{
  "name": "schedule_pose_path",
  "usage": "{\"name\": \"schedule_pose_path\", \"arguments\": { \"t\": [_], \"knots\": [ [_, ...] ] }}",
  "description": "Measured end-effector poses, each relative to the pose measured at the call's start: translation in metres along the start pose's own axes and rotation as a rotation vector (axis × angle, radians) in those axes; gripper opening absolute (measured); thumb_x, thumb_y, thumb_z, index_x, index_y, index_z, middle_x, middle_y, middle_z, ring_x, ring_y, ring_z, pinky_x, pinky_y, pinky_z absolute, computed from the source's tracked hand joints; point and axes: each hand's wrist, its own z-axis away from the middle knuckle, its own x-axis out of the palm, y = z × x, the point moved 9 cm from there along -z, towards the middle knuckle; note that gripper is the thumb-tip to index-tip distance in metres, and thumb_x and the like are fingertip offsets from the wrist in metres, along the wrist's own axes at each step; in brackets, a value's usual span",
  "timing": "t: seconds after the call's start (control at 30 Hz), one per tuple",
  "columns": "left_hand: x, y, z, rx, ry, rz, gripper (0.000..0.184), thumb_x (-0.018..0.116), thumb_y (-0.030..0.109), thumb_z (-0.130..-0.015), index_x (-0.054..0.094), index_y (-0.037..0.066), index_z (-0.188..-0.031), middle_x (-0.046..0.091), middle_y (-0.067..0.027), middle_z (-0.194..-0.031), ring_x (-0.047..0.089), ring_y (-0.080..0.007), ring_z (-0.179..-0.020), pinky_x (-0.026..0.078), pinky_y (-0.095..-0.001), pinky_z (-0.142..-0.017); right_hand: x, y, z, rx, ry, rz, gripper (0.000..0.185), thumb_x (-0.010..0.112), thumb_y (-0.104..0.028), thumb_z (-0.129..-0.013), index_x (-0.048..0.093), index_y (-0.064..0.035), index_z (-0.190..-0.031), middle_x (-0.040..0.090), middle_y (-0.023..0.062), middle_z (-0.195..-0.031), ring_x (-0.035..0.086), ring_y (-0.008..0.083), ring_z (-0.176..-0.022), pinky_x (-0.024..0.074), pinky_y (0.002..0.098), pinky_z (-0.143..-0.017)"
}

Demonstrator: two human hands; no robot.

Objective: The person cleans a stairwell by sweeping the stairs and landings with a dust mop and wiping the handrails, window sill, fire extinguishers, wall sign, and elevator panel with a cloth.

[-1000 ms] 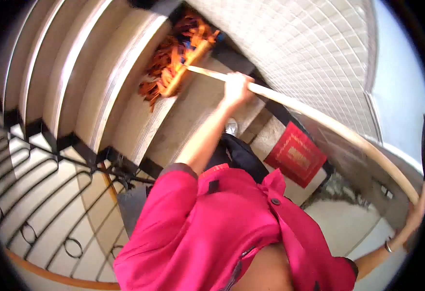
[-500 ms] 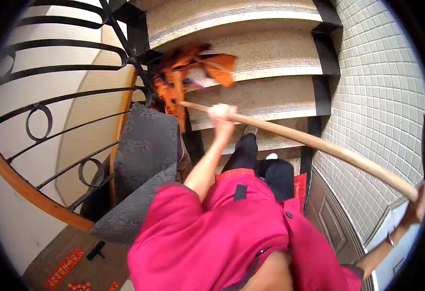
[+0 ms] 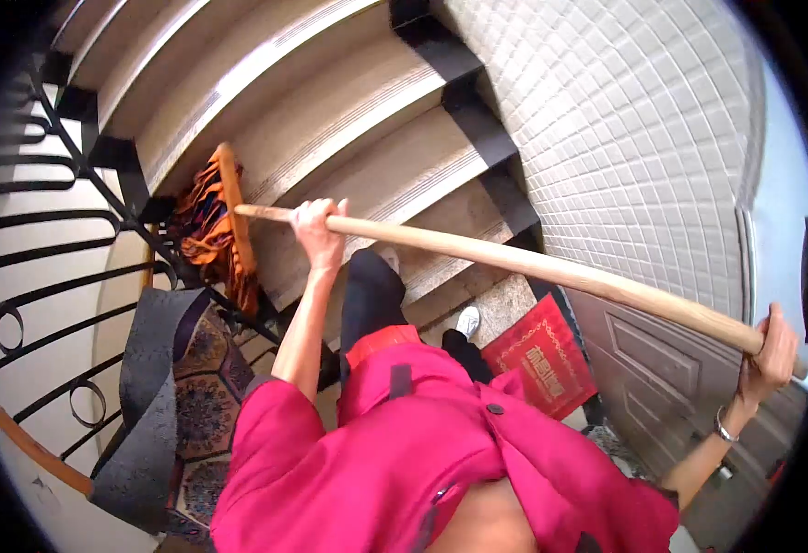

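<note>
A mop with a long wooden handle [image 3: 533, 264] stretches across the view, held in both hands. My left hand [image 3: 319, 232] is closed round the handle close to the mop head. Near the handle's far right end, my right hand [image 3: 773, 352] grips it too, with a metal band on that wrist. The mop head [image 3: 210, 226] has a wooden crossbar and orange and dark cloth strips. It is at the left end of the stairs [image 3: 330, 120], against the black railing [image 3: 53, 240].
Grey patterned matting [image 3: 136, 405] and a hexagon-patterned carpet [image 3: 206, 396] drape by the railing at lower left. A red mat with gold characters [image 3: 542, 359] lies beside my white shoe [image 3: 468, 320]. A tiled wall [image 3: 643, 138] and a panelled door [image 3: 653, 369] stand on the right.
My view has turned to the right. The mop head has swung from blurred, spread strips on the steps to hanging by the railing. Both hands keep hold of the handle.
</note>
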Motion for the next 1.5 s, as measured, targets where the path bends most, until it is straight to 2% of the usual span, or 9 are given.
{"name": "schedule_pose_path", "arguments": {
  "t": [0.33, 0.43, 0.47, 0.5, 0.73, 0.87, 1.03, 1.2, 1.5],
  "knots": [
    [0.226, 0.315, 0.109, 0.613, -0.524, 0.326, 0.005, 0.061, 0.014, -0.058, 0.063, 0.016, -0.062, 0.058, -0.0061, -0.062, 0.056, -0.0231, -0.069, 0.038, -0.0377, -0.070, -0.020, 0.112, 0.405, 0.518, -0.641, 0.286, 0.056, 0.065, 0.002, -0.059, 0.054, -0.0123, -0.112, 0.061, 0.0081, -0.094, 0.055, 0.0277, -0.078, 0.0458, 0.0378, -0.067],
    [0.263, 0.349, 0.206, 0.813, -0.907, 0.064, 0.008, 0.064, 0.022, -0.057, 0.065, 0.017, -0.062, 0.060, -0.0043, -0.062, 0.060, -0.0208, -0.068, 0.039, -0.0378, -0.071, -0.013, 0.077, 0.525, 0.654, -1.012, 0.185, 0.050, 0.060, -0.003, -0.065, 0.053, -0.0156, -0.113, 0.062, 0.0094, -0.077, 0.056, 0.0302, -0.069, 0.0431, 0.0415, -0.062],
    [0.263, 0.350, 0.231, 0.839, -0.974, 0.076, 0.008, 0.065, 0.023, -0.056, 0.064, 0.016, -0.061, 0.061, -0.0047, -0.063, 0.061, -0.0215, -0.067, 0.039, -0.0374, -0.071, -0.018, 0.058, 0.569, 0.706, -0.899, 0.136, 0.040, 0.060, -0.005, -0.066, 0.057, -0.0141, -0.104, 0.062, 0.0082, -0.075, 0.058, 0.0307, -0.070, 0.0429, 0.0418, -0.061],
    [0.258, 0.350, 0.252, 0.870, -1.075, 0.042, 0.010, 0.066, 0.024, -0.057, 0.065, 0.016, -0.063, 0.062, -0.0046, -0.063, 0.062, -0.0217, -0.069, 0.039, -0.0370, -0.073, -0.009, 0.041, 0.615, 0.898, -1.190, 0.163, 0.031, 0.060, -0.004, -0.065, 0.059, -0.0124, -0.095, 0.062, 0.0079, -0.074, 0.058, 0.0306, -0.071, 0.0433, 0.0413, -0.061],
    [0.202, 0.330, 0.279, 1.060, -1.661, -0.286, 0.029, 0.071, 0.031, -0.054, 0.067, 0.015, -0.078, 0.064, -0.0050, -0.075, 0.063, -0.0236, -0.076, 0.049, -0.0380, -0.061, 0.017, -0.144, 0.754, 0.888, -1.519, -0.459, 0.010, 0.059, -0.011, -0.063, 0.057, -0.0067, -0.072, 0.059, 0.0119, -0.064, 0.058, 0.0325, -0.061, 0.0460, 0.0434, -0.058],
    [0.190, 0.351, 0.240, 1.195, -1.619, -0.295, 0.032, 0.071, 0.032, -0.052, 0.068, 0.016, -0.079, 0.064, -0.0036, -0.073, 0.063, -0.0221, -0.075, 0.049, -0.0374, -0.060, 0.023, -0.184, 0.778, 0.940, -1.811, -0.795, 0.016, 0.060, -0.013, -0.064, 0.059, -0.0061, -0.078, 0.060, 0.0142, -0.067, 0.059, 0.0334, -0.063, 0.0473, 0.0424, -0.056],
    [0.243, 0.369, 0.251, 1.282, -1.311, -0.287, 0.023, 0.068, 0.032, -0.061, 0.067, 0.015, -0.075, 0.064, -0.0038, -0.072, 0.063, -0.0210, -0.073, 0.047, -0.0357, -0.065, 0.023, -0.154, 0.748, 0.842, -1.700, -1.003, 0.018, 0.062, -0.013, -0.064, 0.058, -0.0072, -0.080, 0.059, 0.0155, -0.067, 0.058, 0.0333, -0.062, 0.0469, 0.0418, -0.056],
    [0.336, 0.355, 0.345, 1.066, -1.153, -0.182, 0.012, 0.063, 0.027, -0.066, 0.065, 0.016, -0.070, 0.063, -0.0041, -0.069, 0.062, -0.0198, -0.072, 0.040, -0.0362, -0.074, 0.015, -0.067, 0.650, 0.729, -1.509, -0.473, 0.022, 0.063, -0.009, -0.065, 0.055, -0.0091, -0.085, 0.058, 0.0158, -0.068, 0.058, 0.0336, -0.063, 0.0459, 0.0428, -0.058],
    [0.300, 0.395, 0.280, 0.811, -0.949, 0.152, 0.005, 0.064, 0.020, -0.059, 0.063, 0.016, -0.059, 0.059, -0.0041, -0.060, 0.060, -0.0211, -0.066, 0.041, -0.0359, -0.069, 0.008, 0.069, 0.549, 0.659, -1.255, -0.005, 0.031, 0.061, 0.001, -0.064, 0.054, -0.0099, -0.092, 0.060, 0.0147, -0.071, 0.057, 0.0334, -0.064, 0.0426, 0.0443, -0.056]
  ]
}}
